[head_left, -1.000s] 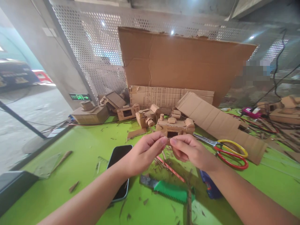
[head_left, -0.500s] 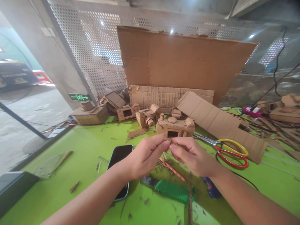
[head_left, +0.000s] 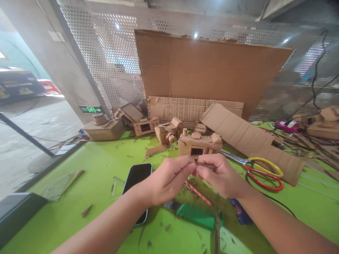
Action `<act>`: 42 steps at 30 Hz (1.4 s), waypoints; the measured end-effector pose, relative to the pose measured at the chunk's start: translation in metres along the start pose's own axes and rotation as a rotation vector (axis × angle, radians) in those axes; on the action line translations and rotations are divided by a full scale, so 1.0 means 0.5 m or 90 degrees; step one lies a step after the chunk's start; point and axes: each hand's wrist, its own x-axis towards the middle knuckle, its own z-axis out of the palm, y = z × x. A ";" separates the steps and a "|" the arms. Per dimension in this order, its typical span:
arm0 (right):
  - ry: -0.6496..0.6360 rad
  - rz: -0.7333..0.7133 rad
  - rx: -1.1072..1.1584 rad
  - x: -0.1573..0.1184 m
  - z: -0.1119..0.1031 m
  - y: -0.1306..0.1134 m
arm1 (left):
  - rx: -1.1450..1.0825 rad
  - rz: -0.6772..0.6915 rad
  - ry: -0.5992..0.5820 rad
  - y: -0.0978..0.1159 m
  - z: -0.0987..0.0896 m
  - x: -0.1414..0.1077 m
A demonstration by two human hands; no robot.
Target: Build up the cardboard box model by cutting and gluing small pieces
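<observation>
My left hand (head_left: 173, 178) and my right hand (head_left: 219, 174) meet fingertip to fingertip over the green table. Both are closed in a pinch on a small thin cardboard strip (head_left: 207, 165), mostly hidden by the fingers. Just beyond them stands a cardboard model camera (head_left: 185, 145) with a dark rectangular opening in its side. Below my hands lie a red patterned stick (head_left: 198, 193) and a knife with a green handle (head_left: 196, 216). A phone (head_left: 137, 176) rests partly under my left forearm.
Scissors (head_left: 265, 174) with red and yellow handles lie at the right, by a slanted cardboard sheet (head_left: 246, 141). A blue tool (head_left: 241, 211) sits under my right wrist. More cardboard models (head_left: 169, 129) line the back before a large upright cardboard panel (head_left: 212, 70). Scraps litter the table.
The view has shifted slightly, so things appear a little farther right. My hands stay together in a pinch; more of the cardboard strip shows at the right fingers.
</observation>
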 end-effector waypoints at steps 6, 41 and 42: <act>0.006 -0.036 -0.004 0.000 -0.007 -0.008 | 0.006 -0.013 0.053 -0.002 0.004 0.000; 0.135 -0.045 -0.434 -0.068 -0.101 -0.050 | -0.230 -0.155 0.046 -0.017 0.014 0.003; 0.175 -0.039 -0.509 -0.087 -0.124 -0.037 | -0.235 -0.155 0.063 -0.019 0.015 0.004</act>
